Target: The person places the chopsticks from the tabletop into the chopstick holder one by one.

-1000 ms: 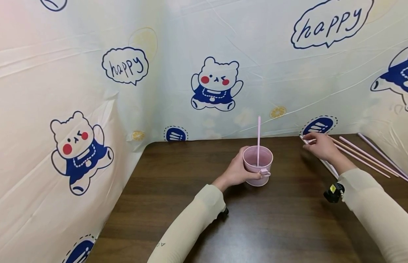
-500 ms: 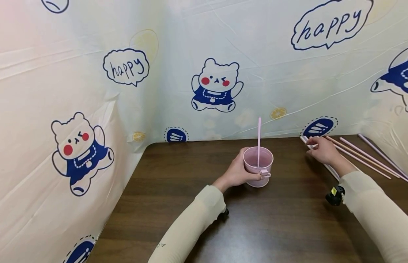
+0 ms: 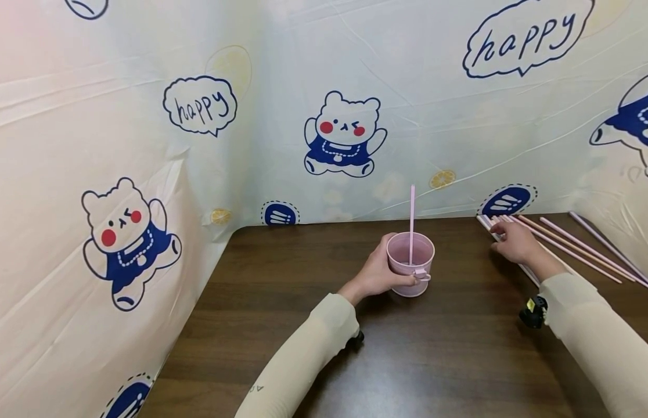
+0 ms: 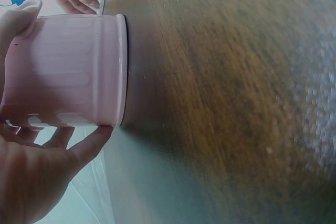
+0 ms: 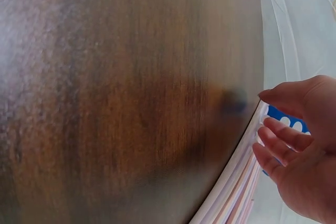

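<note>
Pink cup (image 3: 410,264), dark brown table (image 3: 449,360).

Probably a makeshift recording booth: cartoon-bear sheeting (image 3: 146,145) walls in a wooden table (image 3: 282,302).

A dark wooden table (image 3: 439,360) carries a pink cup (image 3: 410,271) and loose straws (image 3: 575,249).
</note>
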The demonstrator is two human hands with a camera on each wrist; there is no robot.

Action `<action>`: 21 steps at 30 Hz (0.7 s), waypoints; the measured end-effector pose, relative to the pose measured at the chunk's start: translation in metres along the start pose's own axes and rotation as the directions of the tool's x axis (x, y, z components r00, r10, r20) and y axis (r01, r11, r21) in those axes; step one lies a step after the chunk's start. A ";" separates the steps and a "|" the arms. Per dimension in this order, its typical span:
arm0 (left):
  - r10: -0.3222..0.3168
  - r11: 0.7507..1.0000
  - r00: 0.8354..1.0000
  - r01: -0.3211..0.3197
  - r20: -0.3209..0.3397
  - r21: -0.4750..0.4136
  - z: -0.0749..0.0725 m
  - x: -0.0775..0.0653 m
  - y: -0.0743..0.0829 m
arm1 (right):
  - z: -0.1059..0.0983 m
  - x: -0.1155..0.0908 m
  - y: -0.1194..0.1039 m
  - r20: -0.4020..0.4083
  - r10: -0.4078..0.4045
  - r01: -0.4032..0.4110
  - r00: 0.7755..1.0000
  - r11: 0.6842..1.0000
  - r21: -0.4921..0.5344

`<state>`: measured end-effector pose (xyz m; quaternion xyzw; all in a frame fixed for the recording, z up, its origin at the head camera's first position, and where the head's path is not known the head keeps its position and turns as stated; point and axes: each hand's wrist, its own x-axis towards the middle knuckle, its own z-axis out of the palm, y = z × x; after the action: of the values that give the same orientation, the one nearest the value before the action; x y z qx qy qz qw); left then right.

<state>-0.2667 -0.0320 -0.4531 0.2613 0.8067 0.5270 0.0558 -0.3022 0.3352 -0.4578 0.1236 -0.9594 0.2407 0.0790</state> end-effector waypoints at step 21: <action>0.002 1.000 1.000 -0.002 -0.005 0.016 0.000 0.000 0.000 | 0.003 0.004 0.002 0.058 0.044 -0.038 0.997 0.993 -0.111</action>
<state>-0.2661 -0.0319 -0.4530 0.2611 0.8109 0.5211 0.0513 -0.3073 0.3349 -0.4603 0.1066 -0.9755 0.1855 0.0516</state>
